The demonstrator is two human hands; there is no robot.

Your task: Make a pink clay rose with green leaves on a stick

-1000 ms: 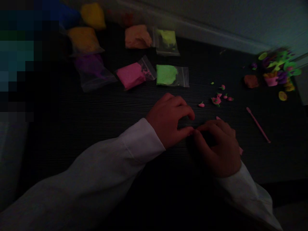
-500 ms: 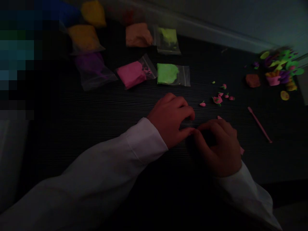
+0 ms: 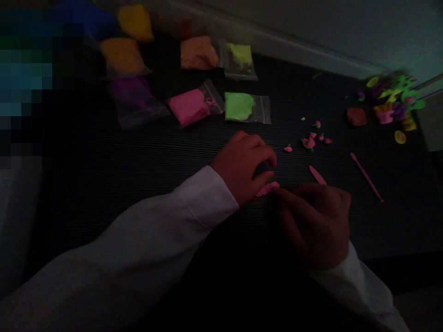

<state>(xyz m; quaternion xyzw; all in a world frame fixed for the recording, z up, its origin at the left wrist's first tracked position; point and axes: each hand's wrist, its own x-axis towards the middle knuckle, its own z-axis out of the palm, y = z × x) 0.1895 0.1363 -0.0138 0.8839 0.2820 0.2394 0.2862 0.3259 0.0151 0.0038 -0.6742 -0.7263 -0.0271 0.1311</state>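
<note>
The scene is very dark. My left hand (image 3: 244, 168) rests on the black ribbed table (image 3: 138, 157) with fingers curled, its thumb and forefinger pinching a small pink clay piece (image 3: 269, 188). My right hand (image 3: 316, 221) lies just to the right, fingers curled, with one fingertip touching that same pink piece. A flat pink tool (image 3: 317, 175) pokes out above the right hand's knuckles; whether the hand holds it I cannot make out. Both arms wear white sleeves.
Bags of clay lie behind the hands: pink (image 3: 189, 107), green (image 3: 242, 107), purple (image 3: 133, 94), orange (image 3: 121, 55) and others. Tiny pink and green clay bits (image 3: 309, 142) are scattered to the right. A thin pink stick (image 3: 366, 177) and a colourful clay model (image 3: 394, 99) sit at far right.
My right hand has slid down and to the right, uncovering the pink clay piece and the flat pink tool. My left hand has barely moved.
</note>
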